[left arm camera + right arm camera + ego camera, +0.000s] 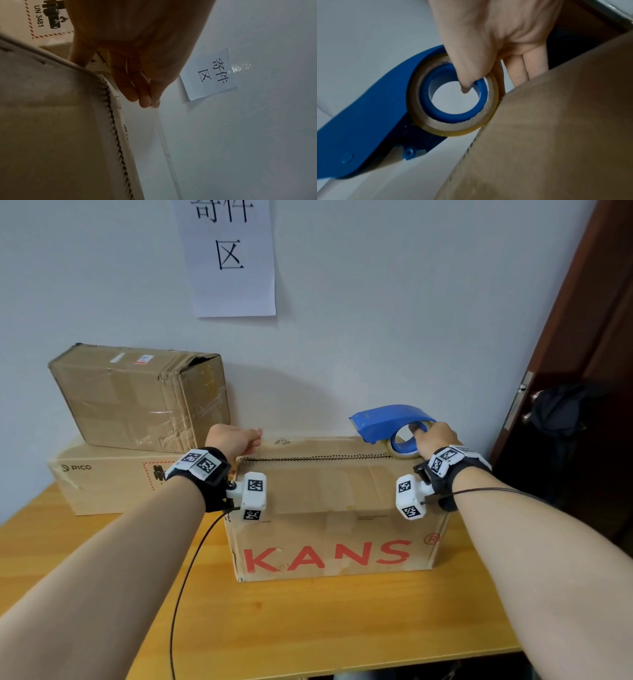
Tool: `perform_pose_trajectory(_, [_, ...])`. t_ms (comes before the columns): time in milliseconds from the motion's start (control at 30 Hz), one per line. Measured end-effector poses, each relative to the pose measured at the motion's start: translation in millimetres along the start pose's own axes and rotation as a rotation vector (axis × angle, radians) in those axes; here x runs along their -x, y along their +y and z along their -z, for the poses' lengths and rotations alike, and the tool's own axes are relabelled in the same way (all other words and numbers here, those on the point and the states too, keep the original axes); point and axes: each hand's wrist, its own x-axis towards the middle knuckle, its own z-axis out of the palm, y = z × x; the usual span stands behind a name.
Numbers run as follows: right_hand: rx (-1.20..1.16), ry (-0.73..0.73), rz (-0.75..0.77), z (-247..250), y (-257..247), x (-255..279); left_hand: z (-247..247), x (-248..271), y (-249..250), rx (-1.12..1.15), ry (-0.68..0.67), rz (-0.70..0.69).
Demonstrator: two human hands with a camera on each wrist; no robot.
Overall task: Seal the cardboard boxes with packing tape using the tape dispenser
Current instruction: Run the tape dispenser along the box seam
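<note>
Right hand (436,438) grips blue tape dispenser (390,419), thumb hooked through roll core (clear in right wrist view), at 2 o'clock corner of KANS box (335,529). Left hand (233,438) at box's 10 o'clock corner, fingertips (145,100) pinching tape end. KANS box sits mid-table (342,628). At 10 o'clock beyond: PICO box (102,484), taped box (137,395) stacked atop. Paper sign (229,258) on wall, 12 o'clock.

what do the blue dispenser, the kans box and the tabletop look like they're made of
Tape dispenser: seemingly moulded plastic, smooth uniform blue shell with a soft sheen.
KANS box: matte brown cardboard, creased, with torn patches.
Table: looks like wood or a wood-look laminate, orange with faint grain; which one cannot be told.
</note>
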Motion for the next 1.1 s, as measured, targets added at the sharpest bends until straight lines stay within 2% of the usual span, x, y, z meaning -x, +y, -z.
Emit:
perform_pose_trajectory(300, [-0.026, 0.008, 0.015, 0.8, 4.4, 0.7, -1.6, -5.3, -0.8, -0.003, 0.027, -0.004])
perform_pose_trajectory(400, [-0.025, 0.020, 0.020, 0.0, 7.3, 0.6, 9.3, -8.9, -6.0, 0.072, 0.071, 0.090])
perform_pose_trajectory(567, [-0.059, 0.035, 0.003, 0.0, 10.2, -1.3, 21.9, -10.3, -4.9, 0.200, 0.054, 0.199])
perform_pose_trajectory(700, [-0.163, 0.069, -0.065, 4.3, 23.8, -4.2, 33.6, -13.5, -14.3, 0.261, 0.133, 0.271])
perform_pose_trajectory(1100, [-0.132, 0.047, -0.060, 3.2, 18.5, -7.6, 33.8, -11.7, -15.0, 0.208, 0.125, 0.218])
